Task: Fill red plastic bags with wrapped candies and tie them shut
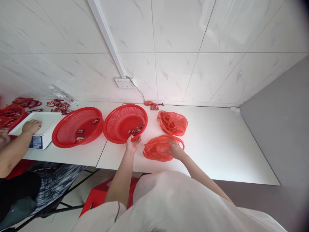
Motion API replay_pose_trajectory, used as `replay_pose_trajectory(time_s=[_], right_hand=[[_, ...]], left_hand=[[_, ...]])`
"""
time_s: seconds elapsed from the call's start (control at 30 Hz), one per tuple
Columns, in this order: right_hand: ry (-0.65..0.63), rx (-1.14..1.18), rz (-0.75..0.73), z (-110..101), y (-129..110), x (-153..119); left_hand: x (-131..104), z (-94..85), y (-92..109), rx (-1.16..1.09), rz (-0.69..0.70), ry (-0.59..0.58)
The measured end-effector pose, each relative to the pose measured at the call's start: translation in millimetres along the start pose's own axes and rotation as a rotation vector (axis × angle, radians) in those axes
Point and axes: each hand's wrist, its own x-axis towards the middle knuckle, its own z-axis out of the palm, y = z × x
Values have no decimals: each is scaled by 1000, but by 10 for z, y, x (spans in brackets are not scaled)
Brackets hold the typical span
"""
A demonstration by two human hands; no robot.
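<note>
My left hand [133, 144] is palm up at the near rim of a red plastic basket [116, 129], its thumb by the rim and its fingers spread. Several small dark red-and-white wrapped packets [136, 130] lie inside the basket close to that hand. My right hand [175, 150] rests on a thin red plastic bag [155, 149], with fingers stretched out over its right part. What is inside this bag cannot be made out. Just behind it sits a second crumpled red plastic bag [172, 122], its top loosely open.
To the left stands another red basket [78, 127] with a few packets. Beyond it, a co-worker's hand [32, 126] touches a white scale [48, 122]. Loose packets [60, 106] and a clear bottle [63, 95] lie by the wall. A cable [138, 89] hangs from the socket [124, 82].
</note>
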Motion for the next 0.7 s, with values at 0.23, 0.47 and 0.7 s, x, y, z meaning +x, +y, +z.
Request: replay_pose_trajectory(time_s=[0.23, 0.47, 0.7], right_hand=[[-73, 201, 100, -67, 82, -134], [258, 25, -82, -338, -291, -205], [278, -195, -255, -460, -617, -197]], left_hand=[[-333, 51, -266, -22, 130, -85], [-1195, -126, -731, 165, 249, -131], [-1756, -56, -1095, 394, 160, -203]])
